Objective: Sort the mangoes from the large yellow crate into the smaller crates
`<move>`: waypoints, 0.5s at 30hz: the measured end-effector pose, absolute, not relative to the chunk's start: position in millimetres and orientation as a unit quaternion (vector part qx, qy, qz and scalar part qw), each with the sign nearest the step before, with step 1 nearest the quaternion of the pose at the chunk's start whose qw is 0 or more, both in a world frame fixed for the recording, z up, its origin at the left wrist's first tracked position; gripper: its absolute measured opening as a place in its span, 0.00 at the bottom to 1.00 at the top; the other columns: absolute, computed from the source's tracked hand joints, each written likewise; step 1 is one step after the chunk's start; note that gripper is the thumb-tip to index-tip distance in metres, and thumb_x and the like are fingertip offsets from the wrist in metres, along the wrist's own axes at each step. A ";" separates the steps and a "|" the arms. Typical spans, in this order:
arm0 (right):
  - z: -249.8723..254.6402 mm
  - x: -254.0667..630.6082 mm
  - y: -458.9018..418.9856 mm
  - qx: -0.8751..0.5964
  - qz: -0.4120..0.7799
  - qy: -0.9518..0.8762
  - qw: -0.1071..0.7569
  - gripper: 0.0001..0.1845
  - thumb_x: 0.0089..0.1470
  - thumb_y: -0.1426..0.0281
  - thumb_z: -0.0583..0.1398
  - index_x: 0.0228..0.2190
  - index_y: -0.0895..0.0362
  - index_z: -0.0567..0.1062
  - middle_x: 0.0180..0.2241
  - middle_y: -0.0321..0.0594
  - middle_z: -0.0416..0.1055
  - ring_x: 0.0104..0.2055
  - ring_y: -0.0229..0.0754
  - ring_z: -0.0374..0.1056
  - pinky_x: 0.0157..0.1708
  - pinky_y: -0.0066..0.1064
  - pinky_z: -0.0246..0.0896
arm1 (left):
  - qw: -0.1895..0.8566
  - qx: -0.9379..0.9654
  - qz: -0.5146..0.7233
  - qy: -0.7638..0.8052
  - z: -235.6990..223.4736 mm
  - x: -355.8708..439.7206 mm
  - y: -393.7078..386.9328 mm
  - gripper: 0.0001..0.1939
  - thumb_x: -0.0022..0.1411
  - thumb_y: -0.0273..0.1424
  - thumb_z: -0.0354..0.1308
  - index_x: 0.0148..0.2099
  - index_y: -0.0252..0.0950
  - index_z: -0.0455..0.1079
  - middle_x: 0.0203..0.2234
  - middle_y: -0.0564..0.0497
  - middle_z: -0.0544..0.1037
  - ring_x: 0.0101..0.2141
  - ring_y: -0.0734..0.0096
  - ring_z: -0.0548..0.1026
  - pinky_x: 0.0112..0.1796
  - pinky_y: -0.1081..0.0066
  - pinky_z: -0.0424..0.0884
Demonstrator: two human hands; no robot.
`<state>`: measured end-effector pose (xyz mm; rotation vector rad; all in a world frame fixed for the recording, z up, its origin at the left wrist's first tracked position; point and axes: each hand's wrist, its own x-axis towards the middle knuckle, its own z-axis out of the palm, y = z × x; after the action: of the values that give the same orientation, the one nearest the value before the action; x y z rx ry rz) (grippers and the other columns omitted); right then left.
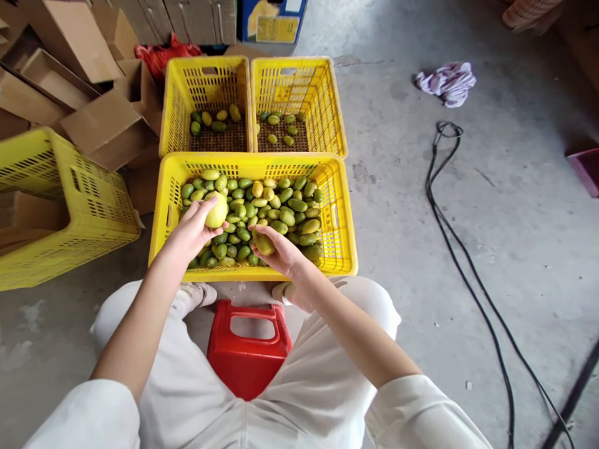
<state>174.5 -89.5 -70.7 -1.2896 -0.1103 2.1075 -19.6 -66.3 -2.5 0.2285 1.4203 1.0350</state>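
A yellow plastic crate (pixel 344 249) stands on the floor before me, filled with several green and yellowish mangoes (pixel 285 212). My left hand (pixel 189 234) holds a pale yellow mango (pixel 216 212) over the crate's left side. My right hand (pixel 278 249) grips a yellow-green mango (pixel 263 243) near the crate's front middle. Behind it stand two more yellow crates: the left one (pixel 175 112) and the right one (pixel 334 112), each with a few mangoes on the bottom.
I sit on a red stool (pixel 246 355). An empty yellow crate (pixel 60 206) lies at the left, with cardboard boxes (pixel 98 125) behind. A black cable (pixel 449 231) runs across the concrete floor at right, and a crumpled cloth (pixel 447 81) lies farther back.
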 end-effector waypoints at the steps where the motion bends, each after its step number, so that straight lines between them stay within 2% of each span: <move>1: -69.1 175.7 -87.8 -0.491 0.804 -0.045 0.333 0.03 0.63 0.71 0.71 0.39 0.54 0.83 0.30 0.29 0.78 0.28 0.34 0.73 0.28 0.21 0.69 | 0.629 0.103 0.456 0.622 -2.3 -19.3 -67.0 0.18 0.61 0.32 0.81 0.43 0.42 0.73 0.34 0.52 0.81 0.27 0.71 0.81 0.27 0.77 0.72; 4: -64.5 182.0 -80.3 -0.483 0.806 -0.047 0.340 0.05 0.67 0.70 0.71 0.45 0.52 0.83 0.33 0.31 0.82 0.31 0.36 0.77 0.30 0.23 0.73 | 0.626 0.119 0.461 0.618 -1.7 -17.9 -68.8 0.14 0.59 0.27 0.78 0.42 0.42 0.76 0.38 0.50 0.83 0.31 0.70 0.82 0.31 0.76 0.76; 6: -61.2 186.8 -75.0 -0.481 0.807 -0.037 0.342 0.01 0.71 0.68 0.68 0.44 0.51 0.81 0.35 0.34 0.84 0.33 0.39 0.79 0.28 0.25 0.74 | 0.624 0.131 0.466 0.613 -1.3 -17.2 -68.7 0.11 0.60 0.26 0.77 0.42 0.41 0.80 0.40 0.50 0.84 0.32 0.71 0.79 0.32 0.76 0.75; 8: -58.1 190.9 -70.2 -0.479 0.805 -0.032 0.349 0.07 0.75 0.65 0.65 0.41 0.52 0.80 0.37 0.37 0.86 0.29 0.37 0.76 0.21 0.22 0.65 | 0.622 0.130 0.473 0.610 -1.4 -17.5 -67.3 0.08 0.62 0.30 0.77 0.41 0.40 0.81 0.39 0.50 0.83 0.33 0.71 0.77 0.31 0.77 0.73; 10: -55.9 194.2 -66.4 -0.471 0.803 -0.044 0.362 0.13 0.77 0.61 0.65 0.38 0.53 0.79 0.36 0.37 0.85 0.25 0.34 0.69 0.16 0.20 0.54 | 0.620 0.122 0.479 0.609 -2.6 -19.1 -65.1 0.09 0.64 0.36 0.77 0.40 0.40 0.81 0.38 0.49 0.83 0.33 0.70 0.77 0.31 0.76 0.72; 11: -55.5 195.6 -64.8 -0.466 0.802 -0.053 0.370 0.15 0.77 0.58 0.65 0.37 0.52 0.79 0.35 0.36 0.84 0.24 0.34 0.67 0.16 0.20 0.52 | 0.620 0.119 0.481 0.609 -3.7 -20.4 -64.1 0.10 0.64 0.38 0.77 0.40 0.40 0.81 0.38 0.49 0.83 0.33 0.69 0.77 0.31 0.75 0.72; 13: -55.8 198.1 -62.6 -0.460 0.797 -0.064 0.386 0.16 0.75 0.55 0.68 0.37 0.51 0.80 0.32 0.33 0.82 0.24 0.34 0.67 0.18 0.21 0.57 | 0.619 0.120 0.485 0.606 -6.7 -24.0 -62.8 0.10 0.64 0.38 0.76 0.42 0.40 0.83 0.38 0.49 0.83 0.33 0.69 0.77 0.31 0.75 0.71; 15: -57.4 199.9 -61.6 -0.460 0.790 -0.070 0.399 0.13 0.69 0.57 0.72 0.37 0.50 0.81 0.32 0.31 0.81 0.27 0.36 0.71 0.22 0.23 0.64 | 0.617 0.120 0.490 0.604 -9.9 -28.0 -62.9 0.10 0.61 0.35 0.77 0.44 0.39 0.84 0.36 0.50 0.82 0.33 0.69 0.77 0.31 0.74 0.70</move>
<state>199.9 -61.6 -57.4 -1.1649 -0.1776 1.9992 -28.0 -62.9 -9.9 0.2771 1.3907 1.1285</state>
